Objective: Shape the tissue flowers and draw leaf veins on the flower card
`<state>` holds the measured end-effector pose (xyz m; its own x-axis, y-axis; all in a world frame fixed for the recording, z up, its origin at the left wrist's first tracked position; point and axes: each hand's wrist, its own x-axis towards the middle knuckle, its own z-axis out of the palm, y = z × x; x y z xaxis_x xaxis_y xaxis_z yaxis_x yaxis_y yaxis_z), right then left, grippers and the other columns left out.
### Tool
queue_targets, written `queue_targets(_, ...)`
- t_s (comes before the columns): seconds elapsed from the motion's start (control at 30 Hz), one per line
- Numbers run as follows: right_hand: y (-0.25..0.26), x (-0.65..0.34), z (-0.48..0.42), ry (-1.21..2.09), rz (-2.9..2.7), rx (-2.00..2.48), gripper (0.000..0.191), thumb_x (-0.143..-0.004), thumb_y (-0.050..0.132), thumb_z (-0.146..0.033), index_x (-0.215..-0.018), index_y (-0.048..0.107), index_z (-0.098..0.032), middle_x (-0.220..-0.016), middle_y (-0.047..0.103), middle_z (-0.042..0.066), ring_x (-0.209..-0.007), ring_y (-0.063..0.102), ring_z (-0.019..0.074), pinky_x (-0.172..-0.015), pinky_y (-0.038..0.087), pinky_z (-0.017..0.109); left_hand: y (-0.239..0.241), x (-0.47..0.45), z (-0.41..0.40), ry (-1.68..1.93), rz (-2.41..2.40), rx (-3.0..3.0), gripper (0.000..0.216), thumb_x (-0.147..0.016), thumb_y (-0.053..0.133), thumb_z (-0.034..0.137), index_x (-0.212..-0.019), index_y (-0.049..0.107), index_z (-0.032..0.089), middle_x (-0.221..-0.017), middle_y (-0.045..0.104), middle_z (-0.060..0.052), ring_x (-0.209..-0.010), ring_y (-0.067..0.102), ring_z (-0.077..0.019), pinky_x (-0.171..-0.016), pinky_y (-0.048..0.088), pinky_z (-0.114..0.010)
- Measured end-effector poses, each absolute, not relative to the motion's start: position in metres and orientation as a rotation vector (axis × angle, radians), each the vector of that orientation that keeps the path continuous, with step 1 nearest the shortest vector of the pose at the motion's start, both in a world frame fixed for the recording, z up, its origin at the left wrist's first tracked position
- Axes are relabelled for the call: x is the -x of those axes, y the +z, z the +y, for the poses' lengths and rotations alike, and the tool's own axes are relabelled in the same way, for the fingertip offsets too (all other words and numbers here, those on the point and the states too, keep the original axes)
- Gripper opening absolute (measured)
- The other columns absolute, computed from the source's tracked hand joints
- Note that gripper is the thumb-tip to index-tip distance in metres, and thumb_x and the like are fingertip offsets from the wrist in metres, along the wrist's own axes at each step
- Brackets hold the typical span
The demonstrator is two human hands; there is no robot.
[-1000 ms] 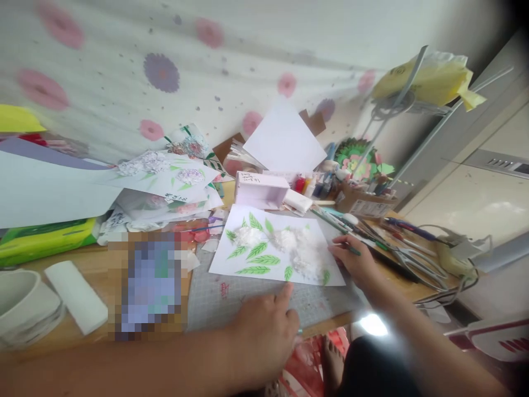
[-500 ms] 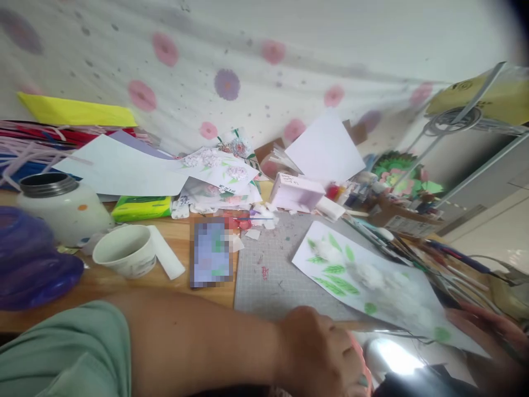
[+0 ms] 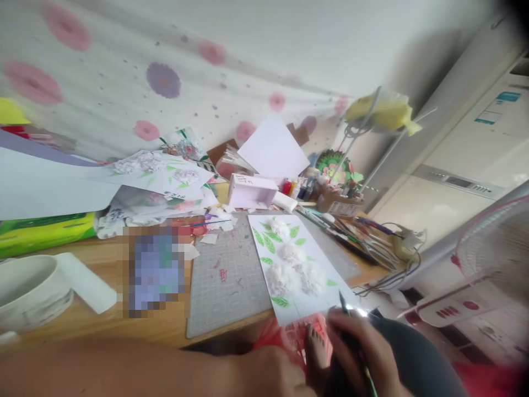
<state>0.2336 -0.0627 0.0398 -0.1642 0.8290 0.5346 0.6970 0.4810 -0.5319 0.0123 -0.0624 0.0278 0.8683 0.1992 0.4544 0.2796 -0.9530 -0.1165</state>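
Observation:
My right hand (image 3: 366, 344) is closed around a slim paintbrush (image 3: 359, 353) with a dark pointed tip and a greenish handle. The tip points up beside the lower right edge of a white sheet (image 3: 322, 234). Painted green leaves and several raised white flowers (image 3: 291, 253) cover that sheet, which lies on a grey cutting mat (image 3: 219, 298) and juts past the table's front edge. At the bottom of the view, my left hand (image 3: 264, 370) is near the table's front edge; its fingers are blurred and partly cut off.
A white cup (image 3: 28, 284) and a pixelated phone-like object (image 3: 157, 270) stand left of the mat. Brushes and tools (image 3: 359, 237) lie along the right side. A pink open box (image 3: 252, 192) is behind the mat. A fan (image 3: 458, 303) stands at right.
The view has swung right. The flowered sheet now lies flatter on the mat, and my right hand, earlier at its far right edge, shows with the paintbrush. My left hand appears lower.

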Motion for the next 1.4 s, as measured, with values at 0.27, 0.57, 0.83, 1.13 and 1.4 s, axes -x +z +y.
queue_targets(0.27, 0.083, -0.293, 0.021, 0.011, -2.606, 1.309, 0.029, -0.079, 0.057, -0.016, -0.108, 0.061, -0.018, -0.118, 0.062, 0.014, -0.106, 0.059, 0.0298, -0.087, 0.05, 0.044, 0.032, -0.015, -0.05, -0.771, -0.321, 2.917, 0.01, -0.084, 0.053, 0.019, -0.074, 0.053, 0.018, -0.085, 0.062, -0.001, -0.076, 0.058, -0.0122, -0.066, 0.05, -0.021)
queue_targets(0.57, 0.076, -0.229, -0.006, 0.209, -2.469, 1.007, 0.025, -0.08, 0.06, -0.022, -0.105, 0.058, -0.017, -0.106, 0.066, 0.015, -0.087, 0.065, 0.0256, -0.071, 0.054, 0.036, 0.05, -0.011, -0.05, -0.887, -0.49, 2.895, 0.009, -0.083, 0.048, 0.015, -0.077, 0.055, 0.017, -0.088, 0.062, -0.005, -0.086, 0.058, -0.0183, -0.076, 0.051, -0.031)
queue_targets(0.83, 0.093, -0.212, 0.024, 1.171, -1.924, 0.859, 0.025, -0.091, 0.049, -0.028, -0.112, 0.062, -0.025, -0.093, 0.067, 0.006, -0.083, 0.063, 0.0179, -0.072, 0.052, 0.029, 0.069, -0.008, -0.046, -0.775, -0.553, 2.842, 0.021, -0.062, 0.055, 0.007, -0.053, 0.041, 0.019, -0.049, 0.04, 0.004, -0.044, 0.034, -0.0122, -0.057, 0.051, -0.031)
queue_targets(1.13, 0.054, -0.174, 0.043, 1.485, -1.111, 0.902, 0.014, -0.078, 0.062, -0.028, -0.065, 0.061, -0.022, -0.05, 0.048, -0.004, -0.047, 0.049, 0.0124, -0.056, 0.048, 0.028, 0.08, -0.002, -0.019, -0.835, -0.798, 2.986, 0.027, -0.088, 0.04, 0.022, -0.065, 0.053, 0.014, -0.063, 0.055, -0.006, -0.063, 0.055, -0.019, -0.054, 0.047, -0.031)
queue_targets(1.4, 0.063, -0.178, 0.06, 1.522, -1.302, 0.818, 0.014, -0.076, 0.064, -0.014, -0.067, 0.053, -0.019, -0.055, 0.057, -0.004, -0.049, 0.046, 0.0081, -0.045, 0.033, 0.019, 0.074, -0.002, -0.018, -0.731, -0.898, 2.963, 0.026, -0.09, 0.04, 0.025, -0.073, 0.056, 0.013, -0.098, 0.065, -0.015, -0.096, 0.062, -0.0255, -0.08, 0.055, -0.04)
